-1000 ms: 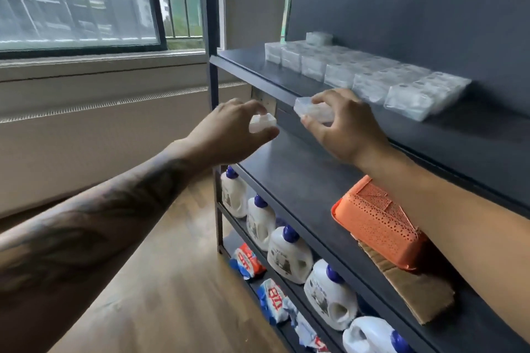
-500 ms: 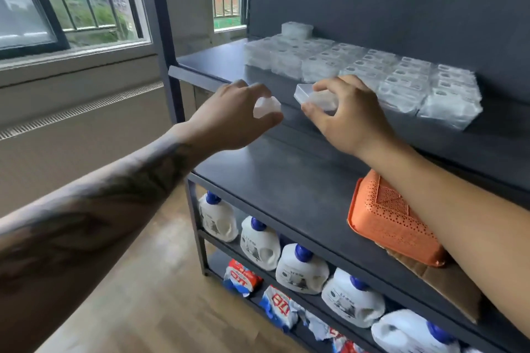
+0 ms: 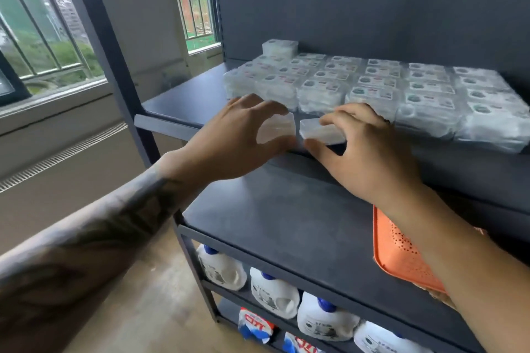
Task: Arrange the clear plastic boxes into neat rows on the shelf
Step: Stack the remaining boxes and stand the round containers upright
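Your left hand (image 3: 229, 135) pinches a small clear box (image 3: 276, 131) between thumb below and fingers above, holding it on edge just off the front lip of the top shelf (image 3: 177, 100); your right hand (image 3: 361, 152) curls round a second clear box (image 3: 321, 130) lying flat, fingers over its top and thumb at its near edge, just beside the first. Both look light, stiff and smooth-walled, so I judge they could slip or skate on the shelf; hold them by opposite short edges rather than by the flat lid, and press gently, since thin plastic may crack. Beyond your fingertips the rows of stacked boxes (image 3: 372, 86) already stand close-packed; one lone box (image 3: 279, 47) sits atop their far left corner.
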Action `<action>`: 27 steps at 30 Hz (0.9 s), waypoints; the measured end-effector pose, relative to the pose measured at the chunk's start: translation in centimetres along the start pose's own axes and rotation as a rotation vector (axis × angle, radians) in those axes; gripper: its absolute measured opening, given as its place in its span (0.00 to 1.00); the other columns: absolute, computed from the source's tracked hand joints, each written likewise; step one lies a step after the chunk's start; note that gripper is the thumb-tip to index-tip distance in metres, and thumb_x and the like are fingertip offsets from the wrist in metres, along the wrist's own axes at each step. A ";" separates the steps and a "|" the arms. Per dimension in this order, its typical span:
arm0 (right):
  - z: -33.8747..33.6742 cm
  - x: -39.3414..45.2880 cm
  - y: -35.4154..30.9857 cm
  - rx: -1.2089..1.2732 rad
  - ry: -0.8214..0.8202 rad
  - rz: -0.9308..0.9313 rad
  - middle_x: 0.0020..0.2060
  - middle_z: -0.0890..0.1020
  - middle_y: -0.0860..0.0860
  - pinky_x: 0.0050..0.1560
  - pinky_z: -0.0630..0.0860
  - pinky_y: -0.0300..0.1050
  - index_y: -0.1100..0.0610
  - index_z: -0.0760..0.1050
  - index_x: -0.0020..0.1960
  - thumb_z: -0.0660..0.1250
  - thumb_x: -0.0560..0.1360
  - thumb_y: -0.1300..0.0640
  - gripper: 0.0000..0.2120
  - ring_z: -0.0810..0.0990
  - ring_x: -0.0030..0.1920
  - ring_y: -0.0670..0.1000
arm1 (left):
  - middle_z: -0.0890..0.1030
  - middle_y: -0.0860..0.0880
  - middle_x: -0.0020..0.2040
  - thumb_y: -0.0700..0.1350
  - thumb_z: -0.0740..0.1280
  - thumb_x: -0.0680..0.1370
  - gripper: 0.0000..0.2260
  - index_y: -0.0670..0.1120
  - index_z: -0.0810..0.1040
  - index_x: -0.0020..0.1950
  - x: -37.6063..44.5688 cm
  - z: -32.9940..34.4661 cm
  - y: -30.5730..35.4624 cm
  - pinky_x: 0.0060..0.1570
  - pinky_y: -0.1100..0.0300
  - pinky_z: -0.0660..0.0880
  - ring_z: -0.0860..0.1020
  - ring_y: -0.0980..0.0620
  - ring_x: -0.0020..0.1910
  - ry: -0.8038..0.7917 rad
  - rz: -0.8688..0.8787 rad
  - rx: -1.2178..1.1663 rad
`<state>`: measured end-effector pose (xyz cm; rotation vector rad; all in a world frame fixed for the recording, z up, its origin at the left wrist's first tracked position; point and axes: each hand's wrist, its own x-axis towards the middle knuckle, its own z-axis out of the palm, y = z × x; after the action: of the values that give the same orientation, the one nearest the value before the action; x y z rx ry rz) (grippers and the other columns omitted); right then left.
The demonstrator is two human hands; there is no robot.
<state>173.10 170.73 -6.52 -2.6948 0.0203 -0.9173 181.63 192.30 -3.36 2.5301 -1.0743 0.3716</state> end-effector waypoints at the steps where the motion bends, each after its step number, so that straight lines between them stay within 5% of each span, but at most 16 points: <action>1: 0.2 0.0 0.1 -0.026 0.000 0.011 0.63 0.77 0.47 0.53 0.79 0.54 0.47 0.79 0.63 0.66 0.74 0.33 0.25 0.80 0.58 0.57 | 0.76 0.51 0.69 0.71 0.62 0.75 0.29 0.58 0.74 0.72 0.7 0.3 -0.2 0.66 0.54 0.69 0.71 0.47 0.68 -0.012 0.027 -0.017; 10: 1.1 -0.4 -0.1 -0.129 0.053 0.104 0.62 0.76 0.44 0.50 0.79 0.52 0.43 0.77 0.64 0.65 0.77 0.34 0.21 0.80 0.54 0.53 | 0.78 0.57 0.63 0.70 0.69 0.74 0.27 0.58 0.78 0.69 4.9 3.2 -3.9 0.62 0.48 0.76 0.77 0.52 0.62 0.017 0.191 -0.195; 17: 1.3 -0.3 -0.6 -0.221 0.061 0.156 0.66 0.76 0.45 0.56 0.74 0.56 0.43 0.76 0.67 0.63 0.76 0.34 0.24 0.77 0.58 0.52 | 0.78 0.59 0.65 0.65 0.75 0.70 0.35 0.57 0.71 0.74 5.6 2.3 -7.0 0.63 0.59 0.74 0.76 0.56 0.67 -0.093 0.280 -0.405; 27: 1.3 -0.2 -2.1 -0.213 0.156 0.166 0.68 0.77 0.48 0.70 0.64 0.58 0.47 0.82 0.61 0.69 0.73 0.37 0.21 0.75 0.67 0.55 | 0.84 0.61 0.55 0.57 0.78 0.72 0.18 0.56 0.82 0.61 5.9 1.7 -10.4 0.55 0.73 0.71 0.81 0.60 0.58 -0.173 0.295 -0.633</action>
<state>173.56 173.08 -6.99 -2.7513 0.3890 -1.1266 193.40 194.50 -5.02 1.8711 -1.3722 -0.1118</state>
